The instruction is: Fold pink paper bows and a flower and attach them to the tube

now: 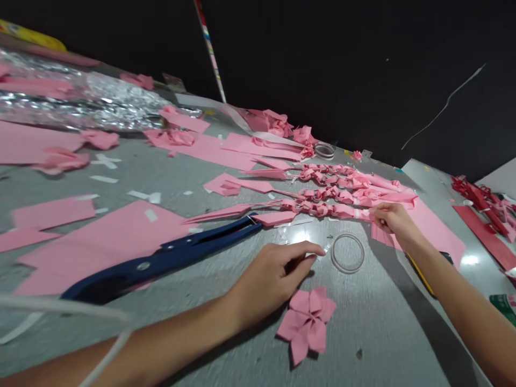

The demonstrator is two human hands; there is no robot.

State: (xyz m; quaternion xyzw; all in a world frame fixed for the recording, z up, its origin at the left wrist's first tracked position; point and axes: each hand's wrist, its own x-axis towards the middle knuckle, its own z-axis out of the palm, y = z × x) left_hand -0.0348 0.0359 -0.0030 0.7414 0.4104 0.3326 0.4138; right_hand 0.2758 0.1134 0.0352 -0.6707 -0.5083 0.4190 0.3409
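Note:
My right hand [393, 219] pinches the end of the nearest twisted pink paper strand [322, 208]. This strand lies at the front of several similar ones, with pointed flat tails toward the left. My left hand [278, 271] rests low over the grey table, index finger stretched and thumb apart from it. A small piece of clear tape [327, 249] is by that fingertip, between it and a tape roll [347, 252] lying flat. Below my left hand sits a folded pink paper flower [308, 323]. A long-arm stapler [161, 255], dark blue, points at the strand tails.
Pink paper sheets [108, 234] and white scraps lie at the left, with silver foil wrap [105, 102] behind. Another tape roll [324, 150] is by the black wall. A yellow-edged box cutter [421, 274] lies under my right forearm. Red paper [486, 234] is far right.

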